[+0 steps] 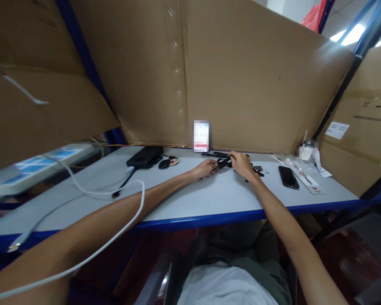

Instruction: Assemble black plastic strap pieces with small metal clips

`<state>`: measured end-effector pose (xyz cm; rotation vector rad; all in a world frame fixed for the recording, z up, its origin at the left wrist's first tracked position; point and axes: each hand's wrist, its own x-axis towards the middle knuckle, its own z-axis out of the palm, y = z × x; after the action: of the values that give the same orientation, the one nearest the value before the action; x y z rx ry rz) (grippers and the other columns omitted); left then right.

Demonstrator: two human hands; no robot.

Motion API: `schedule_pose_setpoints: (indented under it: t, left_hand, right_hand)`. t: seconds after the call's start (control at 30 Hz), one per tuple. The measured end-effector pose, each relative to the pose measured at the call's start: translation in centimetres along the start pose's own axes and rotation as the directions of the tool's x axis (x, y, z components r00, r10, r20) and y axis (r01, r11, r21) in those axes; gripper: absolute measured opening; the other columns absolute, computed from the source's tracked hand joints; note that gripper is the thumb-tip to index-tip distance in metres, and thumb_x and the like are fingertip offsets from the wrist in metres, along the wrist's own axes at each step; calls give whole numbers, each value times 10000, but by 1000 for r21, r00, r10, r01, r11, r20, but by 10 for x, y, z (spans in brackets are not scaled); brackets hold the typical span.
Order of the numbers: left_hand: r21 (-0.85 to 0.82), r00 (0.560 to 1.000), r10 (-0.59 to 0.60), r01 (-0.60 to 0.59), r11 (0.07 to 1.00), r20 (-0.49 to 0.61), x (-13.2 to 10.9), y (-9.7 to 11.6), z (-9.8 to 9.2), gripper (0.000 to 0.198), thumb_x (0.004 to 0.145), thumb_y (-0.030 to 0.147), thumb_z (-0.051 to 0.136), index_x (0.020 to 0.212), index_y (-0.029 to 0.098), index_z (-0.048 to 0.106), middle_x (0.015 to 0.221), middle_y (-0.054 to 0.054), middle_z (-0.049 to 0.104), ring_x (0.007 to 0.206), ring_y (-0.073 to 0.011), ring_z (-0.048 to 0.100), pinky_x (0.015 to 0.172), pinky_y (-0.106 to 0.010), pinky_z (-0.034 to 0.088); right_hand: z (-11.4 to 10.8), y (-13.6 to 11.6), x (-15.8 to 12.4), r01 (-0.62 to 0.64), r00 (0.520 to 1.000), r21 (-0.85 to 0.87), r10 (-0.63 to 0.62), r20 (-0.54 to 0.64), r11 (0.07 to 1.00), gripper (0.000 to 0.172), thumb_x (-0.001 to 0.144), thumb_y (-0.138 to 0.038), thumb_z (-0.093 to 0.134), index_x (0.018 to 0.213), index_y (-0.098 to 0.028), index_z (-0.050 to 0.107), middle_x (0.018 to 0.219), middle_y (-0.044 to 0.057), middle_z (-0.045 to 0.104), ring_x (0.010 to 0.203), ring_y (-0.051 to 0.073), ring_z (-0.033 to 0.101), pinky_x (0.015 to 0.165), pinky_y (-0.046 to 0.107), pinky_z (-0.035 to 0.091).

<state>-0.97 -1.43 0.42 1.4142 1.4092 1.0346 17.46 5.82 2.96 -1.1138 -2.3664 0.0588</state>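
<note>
My left hand [205,169] is closed, its fingertips pinching one end of a small black part [222,162] just above the grey tabletop [190,203]. My right hand [241,164] curls over the other end of it, fingers closed and partly hidden. The kind of part is too small to make out. Behind my hands lie thin black strips [220,153] near the cardboard wall. Beside my right hand are small black pieces [258,170], partly covered by it. A blurred-out upright white and red screen or card [201,136] leans against the cardboard behind.
To the left sit a black box-shaped device [145,156], a black oval object [164,164] and a white cable [114,192] crossing over my left arm. At right lie a black phone [288,177], clear plastic packaging [296,165] and a cup [305,151]. Cardboard [241,84] encloses the back.
</note>
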Motion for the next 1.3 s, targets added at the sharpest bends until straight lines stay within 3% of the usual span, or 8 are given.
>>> schedule_pose_setpoints:
  t: [0.23,0.37,0.53,0.67,0.83,1.0,1.1,1.3]
  left_hand:
    - [27,1000,2,-3,1000,30,-1,-4,-4,237,943,264,508,723,209,439,535,76,402,346,-46,275,324,-184,178]
    - [50,1000,23,-23,998,10,-4,-1,0,222,947,242,511,735,205,455,548,69,420,368,-49,309,344,-194,187]
    - [211,997,46,-31,977,-64,0,-2,8,269,943,252,524,684,208,465,496,63,421,382,-72,328,412,-225,212]
    - [347,990,112,-75,935,-88,9,-6,10,255,906,219,537,652,203,511,491,44,470,440,-106,380,470,-245,246]
    - [324,991,95,-61,944,-91,14,-5,9,277,874,236,603,617,208,503,467,49,447,439,-105,363,458,-246,216]
    - [266,998,40,-26,964,-49,12,-1,8,299,908,249,555,622,210,478,462,53,418,384,-90,335,415,-244,197]
    - [262,998,33,-20,965,-45,9,2,9,294,911,248,552,630,206,477,473,48,430,376,-84,338,400,-242,197]
    - [286,995,29,-2,958,-91,5,10,13,222,895,204,570,684,204,502,498,50,458,372,-85,353,408,-240,212]
  right_hand:
    - [-4,6,-4,-9,1000,-8,9,-15,1000,301,1002,-225,475,1166,-270,723,1109,56,772,1029,222,696,843,267,451]
    - [-4,-3,-4,17,998,26,-16,-54,1000,268,1025,-327,488,1075,-235,735,982,65,773,910,213,692,752,255,418]
    - [3,-12,-5,7,999,45,-9,39,999,468,1012,-531,495,800,-193,742,785,74,731,761,194,650,650,252,362]
    - [7,-13,-5,29,996,84,-36,82,996,272,953,-434,621,901,-196,743,814,44,735,732,165,620,628,238,342]
    - [7,-6,-4,97,991,121,-107,84,988,124,893,-269,669,974,-196,728,791,12,721,719,154,597,640,228,344]
    - [11,-1,0,150,985,192,-163,53,970,256,838,-98,556,971,-204,746,752,-18,692,708,142,576,660,216,364]
    - [14,1,2,140,984,265,-163,68,954,272,820,-94,520,928,-180,753,732,-20,678,678,131,563,658,211,378]
    - [22,3,6,155,980,327,-187,67,932,121,786,-186,645,877,-172,724,736,-21,678,682,122,580,654,211,389]
